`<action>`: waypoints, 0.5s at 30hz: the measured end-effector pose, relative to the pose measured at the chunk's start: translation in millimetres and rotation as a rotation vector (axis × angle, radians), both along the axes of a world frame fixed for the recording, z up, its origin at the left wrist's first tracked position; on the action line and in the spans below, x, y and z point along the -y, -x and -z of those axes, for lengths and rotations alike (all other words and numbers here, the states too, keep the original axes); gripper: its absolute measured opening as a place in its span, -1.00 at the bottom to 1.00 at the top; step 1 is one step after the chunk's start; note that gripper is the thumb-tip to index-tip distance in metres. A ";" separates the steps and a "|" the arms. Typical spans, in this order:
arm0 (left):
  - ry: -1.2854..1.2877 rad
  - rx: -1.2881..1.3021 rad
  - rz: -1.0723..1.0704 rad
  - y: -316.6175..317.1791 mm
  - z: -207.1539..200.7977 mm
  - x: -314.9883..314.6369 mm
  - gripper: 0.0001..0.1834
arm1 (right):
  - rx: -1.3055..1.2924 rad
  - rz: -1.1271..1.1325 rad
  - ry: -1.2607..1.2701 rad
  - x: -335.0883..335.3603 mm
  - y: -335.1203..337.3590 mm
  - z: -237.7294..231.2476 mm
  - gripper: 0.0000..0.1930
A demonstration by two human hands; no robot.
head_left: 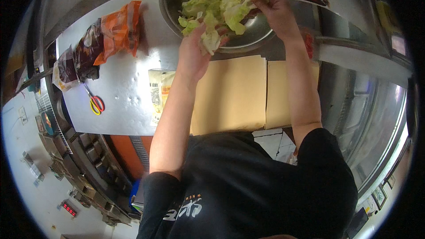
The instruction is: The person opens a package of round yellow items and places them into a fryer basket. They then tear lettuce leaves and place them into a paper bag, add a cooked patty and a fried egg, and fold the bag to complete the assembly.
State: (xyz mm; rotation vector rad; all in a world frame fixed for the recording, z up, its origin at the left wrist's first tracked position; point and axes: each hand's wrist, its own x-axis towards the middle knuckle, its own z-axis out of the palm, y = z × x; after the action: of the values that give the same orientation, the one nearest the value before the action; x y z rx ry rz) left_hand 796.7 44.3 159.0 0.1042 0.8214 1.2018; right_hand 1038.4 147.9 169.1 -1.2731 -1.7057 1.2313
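Pale green lettuce leaves (201, 6) fill much of a wide metal bowl (170, 20) at the far side of the counter. Over the bowl's near left rim, my left hand (195, 46) is closed around a lettuce leaf (210, 40), thumb up and fingertips curling past it. My right hand (272, 9) reaches over the bowl's right side and pinches another lettuce leaf (239, 9) between thumb and fingers. Both forearms stretch forward across the counter. Some of the fingers are hidden behind the leaves.
Tan rectangular boards (230, 93) lie in front of me. Scissors (96, 104) with red and yellow handles rest on the metal counter (124, 88) at left. Behind them sit an orange bag (119, 31) and dark packages (86, 48). A flat printed packet (157, 88) lies beside my left forearm.
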 end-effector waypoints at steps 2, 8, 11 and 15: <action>-0.014 -0.251 0.001 1.3 -1.3 3.2 -0.54 | 0.332 -0.106 -0.150 4.1 -6.9 2.6 -0.65; -0.119 -0.251 0.002 14.2 -3.6 11.3 -0.51 | 0.768 -0.036 -0.179 -48.1 -32.3 47.0 -0.54; -0.094 -0.270 0.017 13.0 -5.0 21.7 -0.52 | 1.046 0.086 -0.221 -113.1 -39.6 107.1 -0.48; -0.063 -0.290 0.014 10.6 -5.3 35.2 -0.56 | 1.204 -0.088 -0.257 -166.8 -34.7 171.4 -0.41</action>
State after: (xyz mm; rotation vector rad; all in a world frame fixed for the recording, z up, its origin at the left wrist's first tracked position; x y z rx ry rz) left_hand 786.1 9.1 164.3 0.3410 1.0329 1.2152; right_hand 1073.1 314.7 -2.3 -1.9461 -2.6052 0.1451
